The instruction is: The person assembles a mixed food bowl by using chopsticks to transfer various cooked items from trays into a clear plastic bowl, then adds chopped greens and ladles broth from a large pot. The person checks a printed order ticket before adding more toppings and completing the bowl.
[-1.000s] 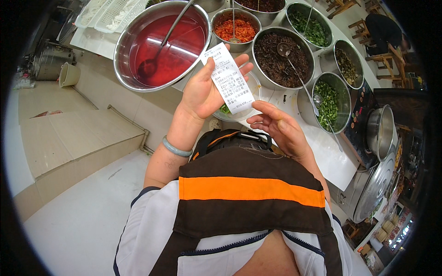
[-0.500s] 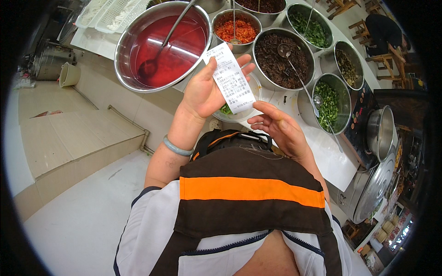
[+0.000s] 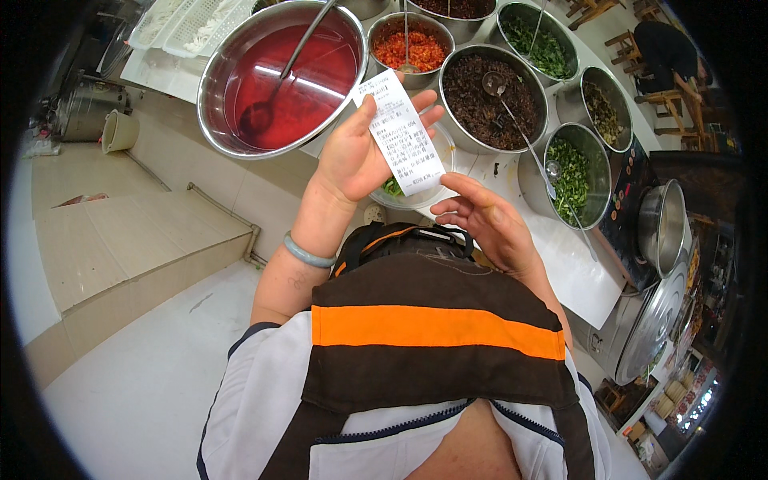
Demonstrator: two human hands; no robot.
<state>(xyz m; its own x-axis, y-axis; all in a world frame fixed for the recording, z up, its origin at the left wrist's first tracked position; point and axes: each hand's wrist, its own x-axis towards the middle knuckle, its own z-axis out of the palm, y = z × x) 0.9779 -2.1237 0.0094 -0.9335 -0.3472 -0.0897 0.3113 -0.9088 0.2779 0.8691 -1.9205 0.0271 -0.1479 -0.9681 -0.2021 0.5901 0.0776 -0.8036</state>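
Note:
A narrow white printed paper slip (image 3: 401, 132), like a receipt, lies slanted across my left hand (image 3: 352, 160). My left thumb presses on its left edge, and the other fingers reach behind it and show past its right side. My right hand (image 3: 490, 220) is by the slip's lower corner, one fingertip touching or almost touching it. Its other fingers are loosely bent, with nothing visible in them. Partly hidden behind the slip and my left hand is a round clear-looking dish (image 3: 442, 152) with some green leaves.
A large steel bowl of red liquid (image 3: 320, 80) with a ladle stands left on the white table (image 3: 564, 264). Around it are steel pots of chopped red chili (image 3: 410, 48), dark brown topping (image 3: 480, 100) and chopped greens (image 3: 570, 172). White baskets (image 3: 188, 32) sit far left. A person (image 3: 666, 52) bends beyond.
Almost nothing differs. The slip and both hands keep the same pose, with only a very slight shift of the view.

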